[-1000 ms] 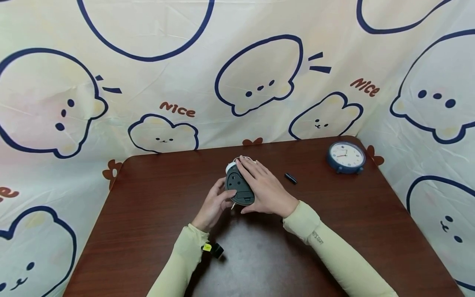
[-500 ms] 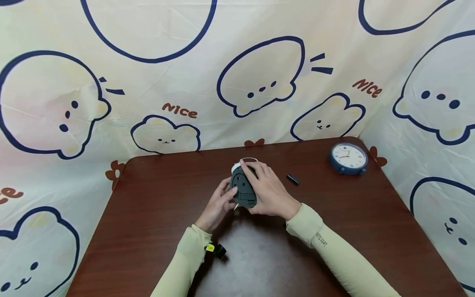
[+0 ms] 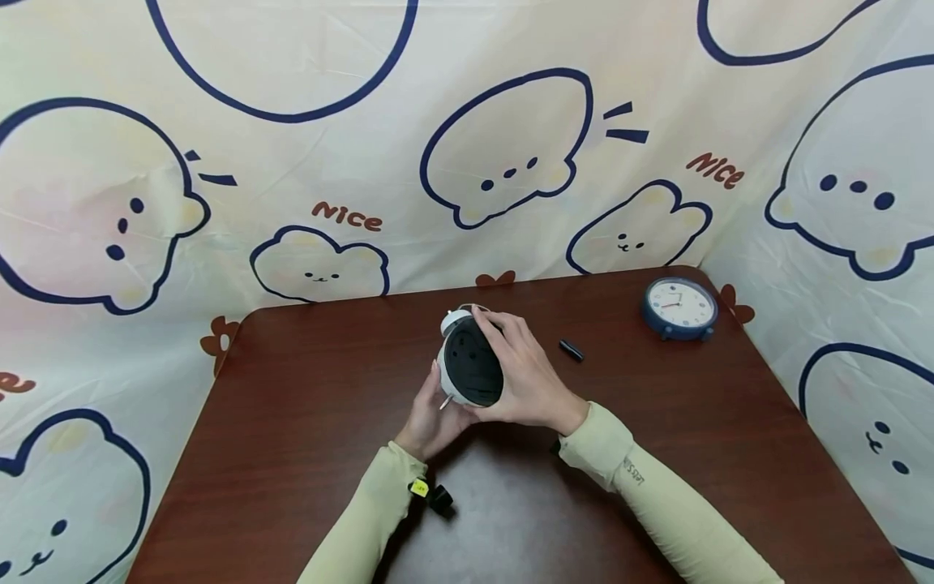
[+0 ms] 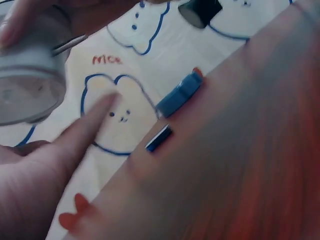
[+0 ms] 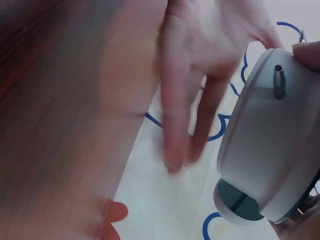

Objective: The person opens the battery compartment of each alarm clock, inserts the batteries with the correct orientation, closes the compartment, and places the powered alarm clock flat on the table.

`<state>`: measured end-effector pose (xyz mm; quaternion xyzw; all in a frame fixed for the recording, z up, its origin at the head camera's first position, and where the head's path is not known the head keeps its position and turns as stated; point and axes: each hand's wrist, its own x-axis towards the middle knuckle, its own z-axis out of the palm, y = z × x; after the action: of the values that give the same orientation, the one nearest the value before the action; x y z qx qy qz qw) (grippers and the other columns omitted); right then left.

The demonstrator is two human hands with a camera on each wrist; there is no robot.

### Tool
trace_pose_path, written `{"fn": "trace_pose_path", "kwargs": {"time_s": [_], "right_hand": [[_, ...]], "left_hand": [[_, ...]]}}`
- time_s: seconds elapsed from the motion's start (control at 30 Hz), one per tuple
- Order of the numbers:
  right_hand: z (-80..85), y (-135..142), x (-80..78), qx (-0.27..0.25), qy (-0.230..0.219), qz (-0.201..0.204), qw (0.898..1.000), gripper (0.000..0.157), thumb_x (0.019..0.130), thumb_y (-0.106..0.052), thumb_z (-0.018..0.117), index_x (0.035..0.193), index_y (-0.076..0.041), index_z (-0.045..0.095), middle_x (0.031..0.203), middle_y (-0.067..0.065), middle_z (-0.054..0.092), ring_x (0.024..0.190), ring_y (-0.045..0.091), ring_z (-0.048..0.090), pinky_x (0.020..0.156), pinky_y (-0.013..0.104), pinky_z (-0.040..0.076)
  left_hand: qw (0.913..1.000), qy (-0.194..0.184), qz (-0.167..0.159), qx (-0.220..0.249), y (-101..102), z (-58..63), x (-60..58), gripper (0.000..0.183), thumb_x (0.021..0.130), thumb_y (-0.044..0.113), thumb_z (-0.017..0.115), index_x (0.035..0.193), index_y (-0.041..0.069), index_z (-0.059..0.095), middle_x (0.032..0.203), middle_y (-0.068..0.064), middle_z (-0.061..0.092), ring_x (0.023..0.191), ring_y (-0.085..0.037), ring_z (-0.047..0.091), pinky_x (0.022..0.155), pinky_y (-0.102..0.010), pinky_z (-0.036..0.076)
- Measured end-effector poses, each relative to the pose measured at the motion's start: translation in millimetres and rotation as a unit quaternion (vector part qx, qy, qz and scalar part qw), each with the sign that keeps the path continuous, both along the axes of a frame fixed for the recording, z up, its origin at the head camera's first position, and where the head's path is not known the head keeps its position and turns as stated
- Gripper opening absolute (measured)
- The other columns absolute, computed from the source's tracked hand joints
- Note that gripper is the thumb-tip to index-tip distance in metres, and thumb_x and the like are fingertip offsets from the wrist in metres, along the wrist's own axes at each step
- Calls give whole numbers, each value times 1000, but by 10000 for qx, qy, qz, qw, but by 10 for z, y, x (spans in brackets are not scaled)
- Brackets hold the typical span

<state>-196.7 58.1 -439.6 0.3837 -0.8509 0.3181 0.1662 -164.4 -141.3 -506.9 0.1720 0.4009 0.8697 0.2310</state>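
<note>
A white twin-bell alarm clock point(image 3: 473, 361) with a dark back is held up above the table, its back toward the head camera. My right hand point(image 3: 531, 375) grips it round the right side, fingers at the top and thumb below. My left hand point(image 3: 436, 422) is just below and left of the clock; in the right wrist view that left hand point(image 5: 200, 55) shows extended fingers apart from the white casing point(image 5: 275, 130). A metal foot sticks out from the casing's bottom. Its dial is mostly hidden in the head view.
On the brown table point(image 3: 328, 422), a small dark cylinder point(image 3: 571, 350), like a battery, lies right of the hands. A blue round clock point(image 3: 680, 308) lies at the back right corner. Patterned cloth point(image 3: 314, 162) hangs behind the table's far edge.
The left hand has let go of the clock's left edge and slid beneath it. The clock has turned slightly, showing more white side. The right hand's grip stays.
</note>
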Motion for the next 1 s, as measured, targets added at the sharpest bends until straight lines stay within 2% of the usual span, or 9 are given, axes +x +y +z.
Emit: {"fn": "trace_pose_path", "kwargs": {"time_s": [0.1,0.17,0.33,0.4,0.53,0.67,0.83,1.0], "right_hand": [[4,6,6,-119,-94,51,9999,130,63,-42,97,165,-10,23,156,16,38,137,31,38,105,55,47],[3,13,15,-148,-129,58,9998,130,63,-41,97,165,-10,22,156,16,37,138,31,38,104,55,47],[-19,28,34,-139,-166,91,9997,129,64,-42,98,164,-6,23,157,17,36,137,32,38,102,55,50],[-29,29,33,-86,-206,89,9997,129,66,-43,97,165,-8,23,159,15,34,139,32,38,102,54,50],[-32,46,20,-37,-369,163,9992,133,65,-46,98,167,-15,17,163,13,29,144,31,34,107,54,48],[-22,76,10,-108,-598,337,9976,141,63,-46,100,168,-16,11,168,12,23,149,30,32,113,56,44],[-21,88,12,-163,-970,505,9939,141,64,-45,99,168,-15,7,172,9,18,153,30,30,114,58,42],[-43,74,8,-197,-1027,405,9937,138,67,-36,99,168,-16,8,164,14,30,143,30,40,107,54,49]], "left_hand": [[9991,116,144,382,56,14,-10,50,109,59,30,152,39,44,148,11,55,129,-8,56,105,-32,49],[9985,142,304,439,82,27,-14,46,109,57,34,150,39,47,147,12,56,130,-6,55,106,-29,48],[9979,49,646,-44,91,48,7,43,110,55,31,143,36,50,139,12,58,124,-5,57,103,-26,49],[9965,-6,781,-287,84,57,9,44,110,54,29,144,34,48,136,11,57,122,-6,57,102,-26,49],[9934,-71,971,-606,73,73,-11,54,109,54,31,154,25,34,139,8,53,122,-8,57,101,-28,51],[9895,-31,1076,-966,49,87,-37,66,109,51,33,161,13,21,140,7,52,123,-9,56,101,-31,52],[9829,-25,1126,-1459,2,69,-45,63,108,44,31,158,6,26,134,10,57,121,-6,56,101,-28,50],[9826,51,1141,-1461,-6,41,-49,59,108,40,33,154,4,30,130,10,60,118,-7,57,98,-29,49]]}}
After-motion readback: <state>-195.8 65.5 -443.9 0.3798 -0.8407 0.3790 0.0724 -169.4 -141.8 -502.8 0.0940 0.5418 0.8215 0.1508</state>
